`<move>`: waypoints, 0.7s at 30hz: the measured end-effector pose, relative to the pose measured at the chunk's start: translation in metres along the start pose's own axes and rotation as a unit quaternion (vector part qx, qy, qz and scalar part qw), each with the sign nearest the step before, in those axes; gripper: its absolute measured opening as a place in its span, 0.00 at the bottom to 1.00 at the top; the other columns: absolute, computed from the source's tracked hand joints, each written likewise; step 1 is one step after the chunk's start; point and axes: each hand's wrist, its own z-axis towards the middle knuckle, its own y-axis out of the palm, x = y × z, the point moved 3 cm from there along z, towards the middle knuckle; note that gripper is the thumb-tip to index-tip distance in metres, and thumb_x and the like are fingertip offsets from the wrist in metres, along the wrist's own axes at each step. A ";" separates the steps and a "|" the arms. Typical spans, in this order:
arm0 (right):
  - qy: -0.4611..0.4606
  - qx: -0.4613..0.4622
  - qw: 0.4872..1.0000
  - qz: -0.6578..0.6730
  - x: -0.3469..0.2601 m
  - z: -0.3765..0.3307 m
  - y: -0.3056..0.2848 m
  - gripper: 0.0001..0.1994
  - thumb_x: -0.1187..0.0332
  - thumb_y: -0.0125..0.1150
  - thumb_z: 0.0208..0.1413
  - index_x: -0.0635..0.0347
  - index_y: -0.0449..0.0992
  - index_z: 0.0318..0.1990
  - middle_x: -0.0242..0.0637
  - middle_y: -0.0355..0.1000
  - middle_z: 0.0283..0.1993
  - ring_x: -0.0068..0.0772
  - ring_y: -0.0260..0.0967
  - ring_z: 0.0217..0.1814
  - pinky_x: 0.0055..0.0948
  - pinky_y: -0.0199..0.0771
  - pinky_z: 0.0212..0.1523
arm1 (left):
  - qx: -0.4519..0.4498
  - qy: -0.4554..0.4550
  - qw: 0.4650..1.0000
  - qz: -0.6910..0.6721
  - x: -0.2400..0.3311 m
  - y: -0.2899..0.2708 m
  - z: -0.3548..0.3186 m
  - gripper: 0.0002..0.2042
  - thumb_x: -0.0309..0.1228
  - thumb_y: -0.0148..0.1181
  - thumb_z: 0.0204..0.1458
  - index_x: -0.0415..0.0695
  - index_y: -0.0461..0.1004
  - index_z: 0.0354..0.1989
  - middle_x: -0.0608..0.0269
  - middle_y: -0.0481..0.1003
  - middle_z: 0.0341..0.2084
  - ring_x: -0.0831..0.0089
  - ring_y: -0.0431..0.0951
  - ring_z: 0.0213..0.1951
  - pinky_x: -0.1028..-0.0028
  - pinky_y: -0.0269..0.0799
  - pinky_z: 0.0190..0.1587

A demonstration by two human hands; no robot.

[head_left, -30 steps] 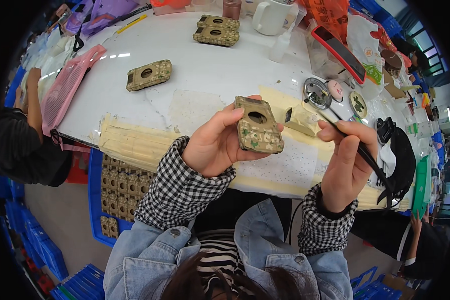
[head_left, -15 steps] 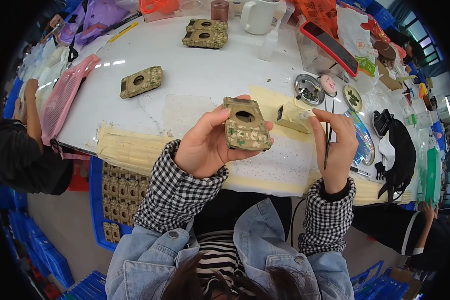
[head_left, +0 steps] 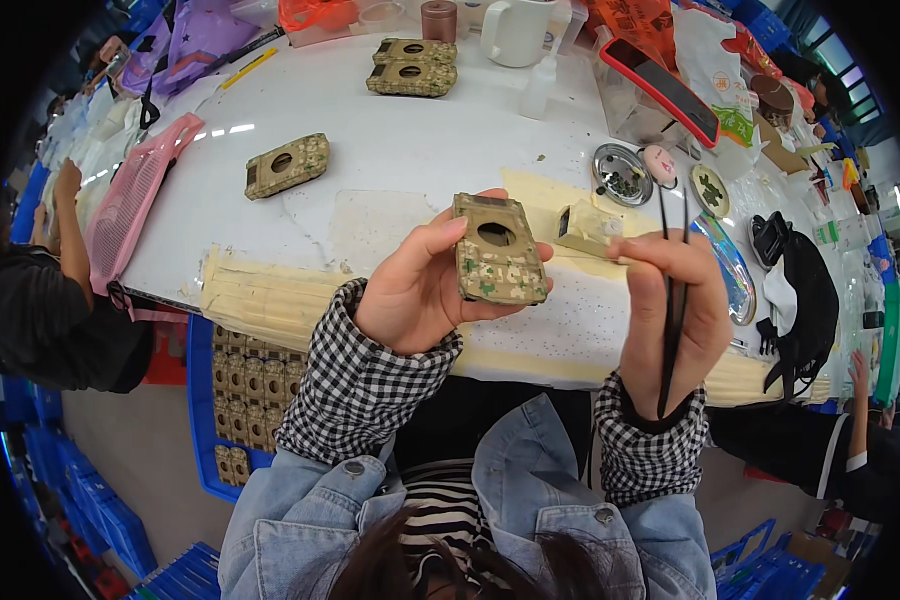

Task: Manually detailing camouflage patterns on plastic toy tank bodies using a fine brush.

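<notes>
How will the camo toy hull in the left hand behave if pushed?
Probably stiff: the toy hull has crisp edges, with no visible bend in the left hand. Likely light for its size: one hand holds it, and its hole suggests a hollow body. Unlikely to roll or tip: low and boxy, like the second hull on the table.

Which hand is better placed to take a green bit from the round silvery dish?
Probably the right hand: it is nearer the silvery dish and holds the black tweezers, prongs apart. The left hand is occupied, gripping the camouflage model hull.
</notes>
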 end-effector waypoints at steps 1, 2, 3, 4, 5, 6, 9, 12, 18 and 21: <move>-0.004 -0.010 0.999 0.043 0.003 0.000 0.009 0.07 0.79 0.60 0.49 0.64 0.74 0.37 0.39 0.70 0.31 0.30 0.65 0.32 0.23 0.64 0.36 | 0.008 0.002 1.000 0.003 0.000 0.001 -0.001 0.25 0.39 0.30 0.61 0.42 0.47 0.65 0.35 0.61 0.55 0.44 0.69 0.52 0.62 0.75 0.50; 0.027 -0.031 0.995 0.093 0.005 0.001 0.016 0.04 0.78 0.59 0.51 0.64 0.74 0.35 0.37 0.69 0.31 0.25 0.62 0.29 0.20 0.62 0.33 | 0.016 0.004 1.000 0.006 0.001 0.002 -0.002 0.25 0.39 0.30 0.61 0.42 0.47 0.65 0.37 0.62 0.55 0.44 0.70 0.52 0.63 0.75 0.49; 0.046 -0.039 0.992 0.106 0.003 0.000 0.021 0.03 0.78 0.59 0.52 0.63 0.74 0.35 0.35 0.69 0.31 0.23 0.61 0.29 0.19 0.61 0.31 | 0.022 0.009 1.000 0.015 0.001 0.002 -0.003 0.25 0.39 0.30 0.61 0.41 0.47 0.65 0.39 0.63 0.54 0.44 0.70 0.51 0.63 0.75 0.49; 0.057 -0.040 0.991 0.118 0.004 0.000 0.024 0.03 0.77 0.58 0.53 0.63 0.74 0.35 0.34 0.69 0.30 0.21 0.61 0.28 0.18 0.60 0.30 | 0.026 0.013 0.999 0.023 0.000 0.001 -0.003 0.25 0.39 0.31 0.61 0.41 0.47 0.65 0.41 0.64 0.54 0.44 0.71 0.51 0.63 0.75 0.49; 0.068 -0.041 0.988 0.129 0.004 0.000 0.027 0.02 0.77 0.58 0.53 0.63 0.74 0.35 0.33 0.68 0.30 0.19 0.60 0.27 0.18 0.59 0.29 | 0.029 0.016 0.999 0.030 0.000 0.000 -0.002 0.25 0.39 0.31 0.61 0.41 0.47 0.65 0.44 0.65 0.53 0.44 0.71 0.50 0.63 0.76 0.48; 0.070 -0.035 0.987 0.142 0.005 0.000 0.029 0.02 0.77 0.58 0.54 0.63 0.74 0.35 0.33 0.68 0.29 0.19 0.60 0.27 0.17 0.59 0.28 | 0.030 0.016 0.999 0.033 -0.001 0.000 -0.001 0.25 0.39 0.32 0.61 0.40 0.48 0.65 0.45 0.66 0.53 0.44 0.71 0.50 0.63 0.76 0.48; 0.082 -0.033 0.983 0.160 0.006 -0.001 0.032 0.02 0.76 0.58 0.54 0.63 0.74 0.34 0.32 0.68 0.29 0.18 0.59 0.26 0.17 0.58 0.27 | 0.035 0.018 0.999 0.036 -0.001 -0.001 -0.002 0.26 0.40 0.32 0.60 0.40 0.48 0.65 0.48 0.67 0.51 0.45 0.72 0.49 0.64 0.77 0.46; 0.082 -0.040 0.986 0.138 0.004 -0.001 0.031 0.01 0.76 0.58 0.54 0.63 0.74 0.34 0.31 0.68 0.29 0.18 0.58 0.26 0.17 0.58 0.27 | 0.035 0.022 0.999 0.035 -0.001 -0.001 -0.002 0.26 0.40 0.33 0.60 0.40 0.48 0.64 0.48 0.67 0.51 0.45 0.72 0.49 0.64 0.77 0.44; 0.075 -0.045 0.990 0.112 0.003 0.001 0.031 0.01 0.77 0.59 0.53 0.62 0.75 0.33 0.31 0.69 0.28 0.18 0.59 0.26 0.17 0.59 0.27 | 0.038 0.025 0.998 0.037 -0.001 0.000 -0.003 0.26 0.40 0.33 0.60 0.39 0.48 0.64 0.48 0.67 0.52 0.45 0.72 0.49 0.63 0.76 0.45; 0.076 -0.043 0.990 0.113 0.003 0.001 0.030 0.01 0.77 0.59 0.53 0.62 0.75 0.33 0.31 0.69 0.28 0.19 0.60 0.26 0.17 0.60 0.27 | 0.037 0.022 0.998 0.036 -0.001 0.002 -0.002 0.26 0.40 0.33 0.60 0.39 0.48 0.64 0.47 0.67 0.52 0.45 0.72 0.49 0.64 0.77 0.44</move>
